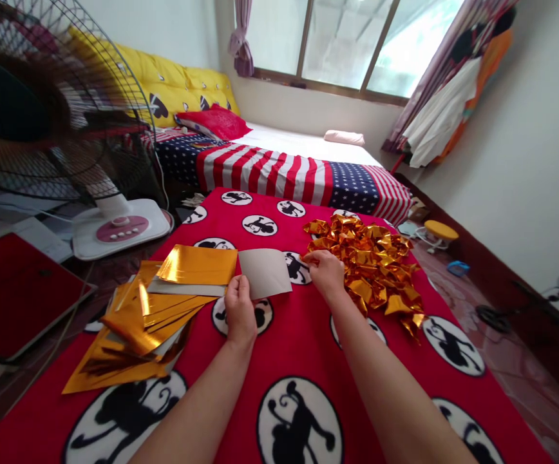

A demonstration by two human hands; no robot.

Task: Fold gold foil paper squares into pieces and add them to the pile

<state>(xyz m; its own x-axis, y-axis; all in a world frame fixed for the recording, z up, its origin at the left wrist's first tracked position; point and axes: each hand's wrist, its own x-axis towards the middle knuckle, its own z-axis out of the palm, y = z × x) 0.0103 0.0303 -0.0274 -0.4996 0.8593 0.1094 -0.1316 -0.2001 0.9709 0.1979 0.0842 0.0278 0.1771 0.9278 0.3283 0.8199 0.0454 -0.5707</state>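
Observation:
My left hand (241,304) pinches the lower left corner of a sheet of foil paper (266,274), its plain grey side facing up. Left of that hand lies a loose, fanned stack of gold foil paper (163,316), some sheets with the grey back showing. My right hand (325,274) is just right of the held sheet and apart from it, its fingers closed in a pinch. A speck of orange shows by the fingertips; whether they grip it I cannot make out. Beside that hand lies a heap of folded gold foil pieces (373,258).
A red cloth with monkey prints (284,348) covers the surface under the papers. An electric fan (120,225) stands at the left. Behind is a bed with a striped, starred cover (270,171). A yellow stool (441,231) is on the floor at the right.

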